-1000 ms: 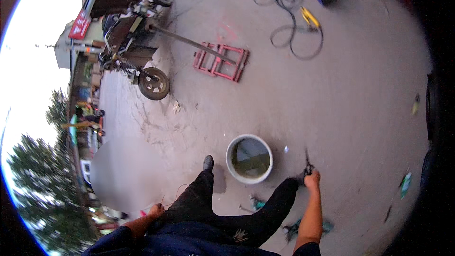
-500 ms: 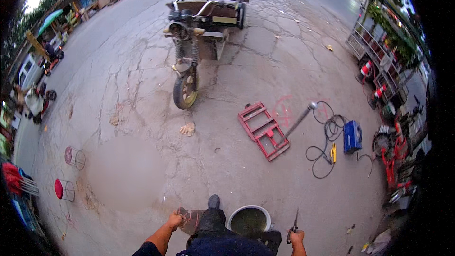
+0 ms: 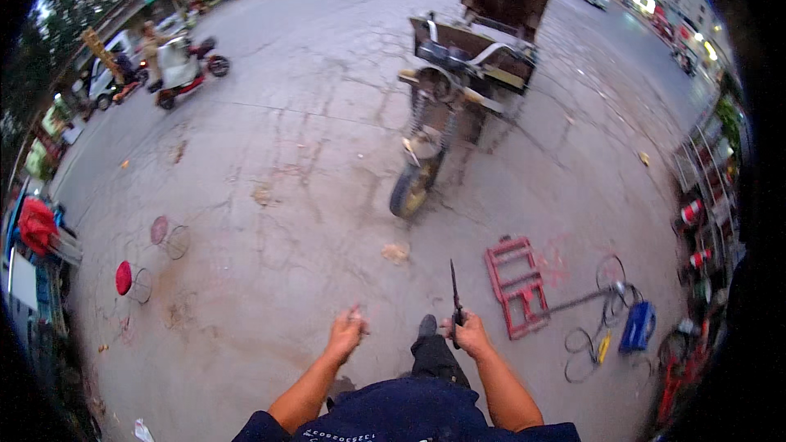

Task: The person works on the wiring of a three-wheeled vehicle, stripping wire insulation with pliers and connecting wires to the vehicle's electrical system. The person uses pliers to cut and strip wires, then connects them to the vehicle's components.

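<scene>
My right hand [image 3: 469, 334] is closed round the dark handle of a long, pointed, scissors-like tool [image 3: 454, 286], its tip pointing away from me. Out in front of me on the left, my left hand [image 3: 347, 334] has its fingers bent together. A small reddish bit shows at the fingertips, too blurred to name. Both hands are above the concrete, apart from each other. Beyond my right hand a red metal frame [image 3: 517, 288] lies on the ground, and a tan glove-like thing [image 3: 395, 254] lies farther ahead.
A cargo tricycle [image 3: 434, 127] stands ahead. Right of the frame are a blue box-shaped machine [image 3: 638, 326], looped black cable [image 3: 580, 354] and a yellow clamp [image 3: 604, 349]. Two round stools, one red-topped [image 3: 124, 278], stand left. Someone sits on a scooter [image 3: 182, 65] at far left.
My view has turned left, and both hands have risen forward and come closer together. The bucket and the brown flat piece by my left hand have left view. The tool stays in my right hand.
</scene>
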Demonstrator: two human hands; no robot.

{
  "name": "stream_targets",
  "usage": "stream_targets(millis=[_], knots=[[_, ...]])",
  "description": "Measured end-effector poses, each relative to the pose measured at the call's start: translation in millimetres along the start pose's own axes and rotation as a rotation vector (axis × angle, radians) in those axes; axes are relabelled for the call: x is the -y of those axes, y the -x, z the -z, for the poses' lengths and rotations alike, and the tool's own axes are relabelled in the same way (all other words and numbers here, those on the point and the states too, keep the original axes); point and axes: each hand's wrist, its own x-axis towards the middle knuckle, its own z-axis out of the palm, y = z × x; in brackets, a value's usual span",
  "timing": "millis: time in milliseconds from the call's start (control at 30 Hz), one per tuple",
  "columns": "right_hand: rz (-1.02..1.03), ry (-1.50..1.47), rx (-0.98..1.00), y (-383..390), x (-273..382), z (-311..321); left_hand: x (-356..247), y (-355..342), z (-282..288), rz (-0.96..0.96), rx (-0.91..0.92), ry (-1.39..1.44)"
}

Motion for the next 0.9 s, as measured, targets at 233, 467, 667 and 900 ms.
stream_targets(millis=[233,467,667,900], knots=[[0.133,-0.235,0.064,-117.9,131.3,-115.7,-101.1,-91.0,-48.5,-0.248,0.188,0.02],[0.09,-0.183,0.208,-225.9,195.1,-161.2,-176.4,-155.8,-7.3,-0.294,0.06,-0.069],[0.128,-0.148,0.199,-337.4,221.1,-213.0,-229.9,-262.6,51.4,-0.262,0.071,0.151],[0.263,-0.158,-0.035,-417.6,262.5,-272.8,-280.1,-407.2,159.4,0.075,0.386,0.182]])
